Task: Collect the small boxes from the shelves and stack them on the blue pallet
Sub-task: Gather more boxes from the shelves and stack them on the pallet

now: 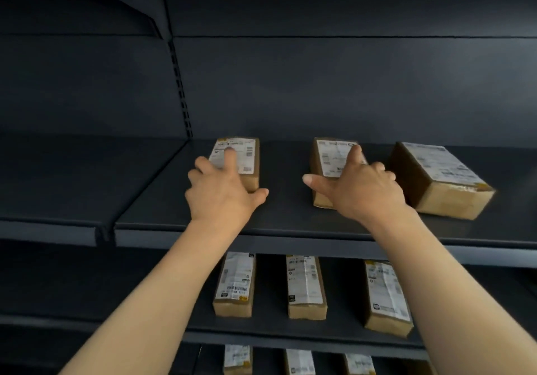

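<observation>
While both bare forearms stretch over the front lip of the top shelf (290,217), the stock stands as follows.

Item 1, left box (250,171): small, brown card, white label up, lying flat on the top shelf toward its left end, long side running front to back. Left hand (220,191) rests on it. Its fingers (230,156) are spread apart: forefinger straight along the label, the others bent down by the box's left side, thumb splayed past the near right corner. Not closed round the box.

Item 2, middle box (327,156): same kind, flat on the same shelf, slightly angled. Right hand (363,188) lies over its near half. Forefinger straight on the label, remaining fingers bent at the right edge, thumb stretched wide to the left beyond the box's side. Whether the thumb touches card, I cannot tell.

Item 3, large box (441,180): bulkier, labelled, skewed, just beside the middle box on its right; no hand on it.

Items 4 to 6, second shelf (270,326): lower left box (235,284), lower centre box (305,287), lower right box (386,296); small, labelled, flat, apart in a row.

Items 7 to 9, bottom boxes (236,358): three labelled tops on the shelf beneath, only partly in sight.

Fittings: dark grey back panel (319,84), slotted upright (180,84).
</observation>
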Motion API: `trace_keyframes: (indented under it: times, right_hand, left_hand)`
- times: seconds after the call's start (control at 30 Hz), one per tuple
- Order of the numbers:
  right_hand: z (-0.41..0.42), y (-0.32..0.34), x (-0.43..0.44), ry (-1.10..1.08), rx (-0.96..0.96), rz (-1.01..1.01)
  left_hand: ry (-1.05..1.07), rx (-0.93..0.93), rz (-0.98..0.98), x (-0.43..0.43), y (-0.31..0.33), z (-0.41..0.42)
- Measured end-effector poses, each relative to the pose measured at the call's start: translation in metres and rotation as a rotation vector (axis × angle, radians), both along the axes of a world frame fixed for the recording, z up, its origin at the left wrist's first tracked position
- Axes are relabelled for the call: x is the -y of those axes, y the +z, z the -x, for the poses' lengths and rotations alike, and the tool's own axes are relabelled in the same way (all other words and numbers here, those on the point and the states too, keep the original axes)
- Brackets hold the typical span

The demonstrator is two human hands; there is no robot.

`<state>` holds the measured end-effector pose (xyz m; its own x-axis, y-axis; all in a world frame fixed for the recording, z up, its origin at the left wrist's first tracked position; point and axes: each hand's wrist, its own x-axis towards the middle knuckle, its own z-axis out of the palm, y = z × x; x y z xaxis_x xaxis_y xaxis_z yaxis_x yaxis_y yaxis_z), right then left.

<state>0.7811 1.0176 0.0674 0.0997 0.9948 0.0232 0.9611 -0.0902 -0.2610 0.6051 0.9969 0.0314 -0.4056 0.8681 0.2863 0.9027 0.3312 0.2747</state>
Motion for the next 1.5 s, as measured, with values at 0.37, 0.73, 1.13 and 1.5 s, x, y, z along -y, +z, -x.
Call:
trace_keyframes:
  times: [0.37, 0.73, 1.13, 1.5]
  right_hand:
    - [0.057, 0.013, 0.013, 0.194, -0.104, -0.124]
    - [0.251, 0.044, 0.129, 0.72, -0.188, -0.254]
    - [0.451, 0.025, 0.261, 1.145, -0.318, -0.243]
    - [0.617, 0.004, 0.31, 1.419, -0.418, -0.201]
  left_hand:
    - [0.07, -0.177, -0.328, 0.065, 0.019, 0.029]
    - [0.506, -0.222, -0.412, 0.21, 0.035, 0.195]
    - [0.875, -0.243, -0.351, 0.384, 0.02, 0.342]
    - [1.217, -0.262, -0.291, 0.457, 0.008, 0.445]
